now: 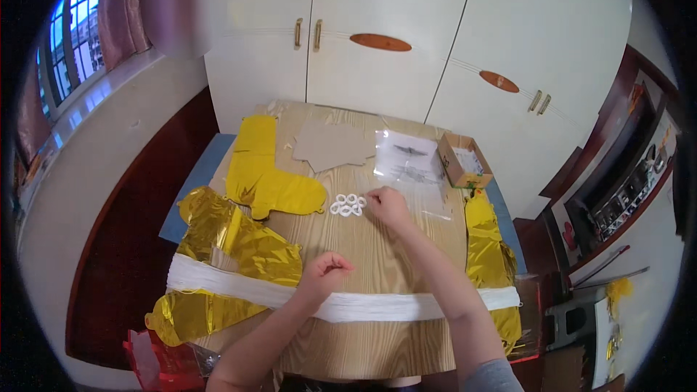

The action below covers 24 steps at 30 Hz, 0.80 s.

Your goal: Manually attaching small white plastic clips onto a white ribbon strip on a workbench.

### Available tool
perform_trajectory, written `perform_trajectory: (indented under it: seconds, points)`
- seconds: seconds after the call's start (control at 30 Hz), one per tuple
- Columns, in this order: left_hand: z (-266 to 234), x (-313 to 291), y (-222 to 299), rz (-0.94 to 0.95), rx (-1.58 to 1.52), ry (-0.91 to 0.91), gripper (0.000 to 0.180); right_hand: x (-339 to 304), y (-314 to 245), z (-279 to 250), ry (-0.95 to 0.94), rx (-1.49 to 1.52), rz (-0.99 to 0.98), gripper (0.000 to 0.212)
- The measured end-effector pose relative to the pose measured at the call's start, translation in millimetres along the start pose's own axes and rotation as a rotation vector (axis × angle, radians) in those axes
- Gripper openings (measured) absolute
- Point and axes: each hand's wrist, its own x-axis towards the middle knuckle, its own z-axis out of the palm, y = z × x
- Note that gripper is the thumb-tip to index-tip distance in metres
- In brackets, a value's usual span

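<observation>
My right hand (390, 208) reaches over the table, its fingers pinched at the right edge of a small cluster of white rings (347, 205). The fingertips partly cover the outermost ring. Nearer to me, my left hand (325, 276) hovers with curled fingers and the thumb close to them; anything between the tips is too small to make out. Under my forearms a long bundle of white string (385, 307) stretches across the table's near part. Its left part lies over shiny gold foil balloons (247, 236), its right end over another gold foil balloon (490, 247).
A flat yellow foil balloon (265, 174) lies at the back left of the wooden table (392, 261). Beside it are a grey-brown cardboard piece (334, 147), a clear-sleeved printed sheet (410, 156) and a small open cardboard box (465, 163). White cupboards (377, 0) stand behind.
</observation>
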Motion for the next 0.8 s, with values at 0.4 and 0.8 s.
perform_trajectory:
  seconds: [0.4,0.8]
  points:
    - [3,-5,1,0.482,0.989,-0.035,0.01,-160,-55,-67,-0.212,0.182,-0.237,0.01]
    - [22,-18,-6,0.54,1.174,-0.275,0.013,-183,-45,-70,-0.177,0.143,-0.138,0.007]
